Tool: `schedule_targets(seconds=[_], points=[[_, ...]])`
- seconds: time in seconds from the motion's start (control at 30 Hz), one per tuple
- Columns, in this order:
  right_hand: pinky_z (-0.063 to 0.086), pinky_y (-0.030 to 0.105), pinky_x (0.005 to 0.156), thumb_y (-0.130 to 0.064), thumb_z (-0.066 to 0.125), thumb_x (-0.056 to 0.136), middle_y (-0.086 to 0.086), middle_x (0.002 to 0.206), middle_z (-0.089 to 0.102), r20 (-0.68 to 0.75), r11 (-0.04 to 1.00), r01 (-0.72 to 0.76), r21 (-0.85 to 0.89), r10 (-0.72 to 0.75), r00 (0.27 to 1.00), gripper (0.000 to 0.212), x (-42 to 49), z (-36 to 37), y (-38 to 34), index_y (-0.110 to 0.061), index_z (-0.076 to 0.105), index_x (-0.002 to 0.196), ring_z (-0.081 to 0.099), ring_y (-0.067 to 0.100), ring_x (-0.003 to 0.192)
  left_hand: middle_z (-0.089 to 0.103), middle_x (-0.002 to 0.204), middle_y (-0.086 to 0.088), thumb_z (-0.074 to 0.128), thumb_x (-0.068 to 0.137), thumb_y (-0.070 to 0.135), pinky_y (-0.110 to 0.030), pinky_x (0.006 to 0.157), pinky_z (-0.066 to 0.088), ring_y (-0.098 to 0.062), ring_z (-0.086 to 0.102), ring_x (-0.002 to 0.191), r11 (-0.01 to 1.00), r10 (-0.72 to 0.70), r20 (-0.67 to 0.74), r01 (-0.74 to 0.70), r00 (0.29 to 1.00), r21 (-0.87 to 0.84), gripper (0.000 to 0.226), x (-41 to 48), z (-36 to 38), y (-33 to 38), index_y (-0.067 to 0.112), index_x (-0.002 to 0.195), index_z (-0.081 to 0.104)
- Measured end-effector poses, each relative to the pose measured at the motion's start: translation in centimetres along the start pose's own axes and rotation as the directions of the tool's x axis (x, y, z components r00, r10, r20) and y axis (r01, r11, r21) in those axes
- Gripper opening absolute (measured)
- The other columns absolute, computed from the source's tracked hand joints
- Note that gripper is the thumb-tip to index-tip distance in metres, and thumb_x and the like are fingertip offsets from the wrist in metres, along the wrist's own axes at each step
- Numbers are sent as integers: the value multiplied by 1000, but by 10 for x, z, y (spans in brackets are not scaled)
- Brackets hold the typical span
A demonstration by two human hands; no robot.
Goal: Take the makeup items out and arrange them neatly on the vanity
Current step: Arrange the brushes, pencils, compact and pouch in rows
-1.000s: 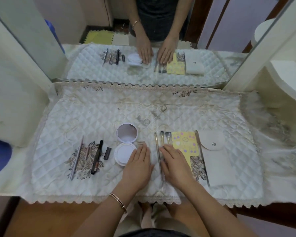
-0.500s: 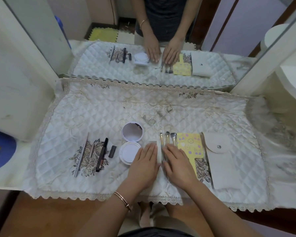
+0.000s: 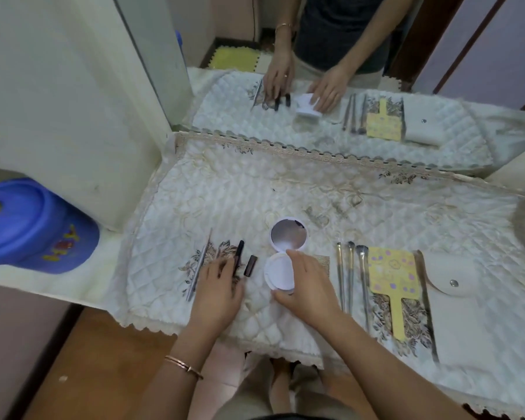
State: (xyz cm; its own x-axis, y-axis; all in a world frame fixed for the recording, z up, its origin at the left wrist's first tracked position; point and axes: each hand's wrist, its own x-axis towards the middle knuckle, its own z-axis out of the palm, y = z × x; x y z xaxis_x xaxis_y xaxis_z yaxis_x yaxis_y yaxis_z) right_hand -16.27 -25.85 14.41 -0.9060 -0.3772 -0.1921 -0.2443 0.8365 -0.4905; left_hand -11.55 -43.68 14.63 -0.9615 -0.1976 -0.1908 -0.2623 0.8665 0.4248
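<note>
Compact (image 3: 278, 272), open, grasped at its rim by the right hand (image 3: 308, 283); just left of that grip, the left hand (image 3: 217, 286) lies flat, released, on a black pencil (image 3: 240, 253).

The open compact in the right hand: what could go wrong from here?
1. The right hand grips only the base of the compact; its mirror lid lies open and might swing if moved.
2. The left hand rests on the black pencil; a nudge could roll it against the small dark tube.
</note>
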Motion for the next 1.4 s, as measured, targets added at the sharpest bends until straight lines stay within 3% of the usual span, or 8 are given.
schedule_targets(seconds=[0.3, 0.47, 0.67, 0.77, 0.9, 1.13, 1.27, 1.4], points=[[29, 33, 107, -40, 69, 74, 4, 143, 40, -6, 996, -79, 51, 79, 997, 81, -10, -14, 19, -13, 29, 139, 35, 22, 130, 48, 129, -17, 48, 89, 6, -37, 99, 37, -31, 46, 117, 982, 40, -4, -40, 999, -183, 41, 12, 4, 11, 4, 129, 44], [29, 31, 107, -41, 68, 75, 3, 145, 38, -4, 994, -74, 84, 74, 997, 80, -9, -14, 13, -16, 28, 140, 35, 20, 132, 50, 127, -12, 50, 88, 10, -32, 95, 39, -26, 49, 114, 966, 109, 16, -102, 994, -238, 41, 10, 11, 19, 9, 129, 45], [18, 37, 114, -48, 64, 76, 5, 150, 29, -48, 996, -57, -73, 54, 997, 79, -10, -8, 5, -18, 29, 140, 24, 22, 139, 49, 126, -9, 53, 88, 17, -32, 91, 43, -23, 51, 112, 963, 128, 53, -111, 990, -246, 45, 9, 17, 25, 11, 131, 41], [19, 44, 114, -43, 67, 75, 8, 146, 38, -120, 996, 41, -85, -52, 991, 69, -11, -4, -2, -15, 42, 133, 26, 28, 138, 47, 127, -8, 55, 87, 16, -32, 89, 44, -23, 53, 109, 958, 138, 49, -121, 989, -260, 45, 8, 17, 26, 10, 130, 42], [15, 44, 116, -40, 61, 81, 7, 145, 38, -47, 971, 162, -177, -173, 984, 54, 6, 1, -14, -16, 49, 127, 19, 25, 141, 48, 123, -7, 56, 87, 14, -25, 85, 41, -20, 51, 110, 952, 167, 52, -148, 985, -269, 46, 8, 17, 22, 12, 130, 43], [12, 39, 114, -29, 60, 79, 3, 138, 42, 1, 982, 115, -150, -117, 993, 42, 20, 2, -14, -16, 54, 118, 14, 20, 141, 51, 121, -8, 57, 86, 18, -20, 86, 35, -21, 50, 109, 951, 201, 64, -179, 977, -252, 46, 10, 17, 14, 9, 130, 44], [13, 35, 114, -32, 60, 80, 3, 138, 42, 3, 988, 79, -136, -79, 997, 45, 15, 1, -14, -17, 51, 121, 15, 19, 141, 52, 123, -8, 54, 89, 20, -19, 91, 34, -21, 50, 113, 947, 161, 7, -152, 987, -282, 40, 7, 13, 12, 8, 126, 48], [19, 40, 114, -39, 66, 77, 6, 138, 44, -61, 988, 104, -113, -111, 992, 63, 12, -4, -23, -13, 44, 130, 25, 24, 139, 54, 124, -13, 50, 90, 15, -33, 100, 36, -27, 47, 119, 961, -1, -123, -33, 992, -273, 33, 10, -4, -7, 6, 122, 55]])
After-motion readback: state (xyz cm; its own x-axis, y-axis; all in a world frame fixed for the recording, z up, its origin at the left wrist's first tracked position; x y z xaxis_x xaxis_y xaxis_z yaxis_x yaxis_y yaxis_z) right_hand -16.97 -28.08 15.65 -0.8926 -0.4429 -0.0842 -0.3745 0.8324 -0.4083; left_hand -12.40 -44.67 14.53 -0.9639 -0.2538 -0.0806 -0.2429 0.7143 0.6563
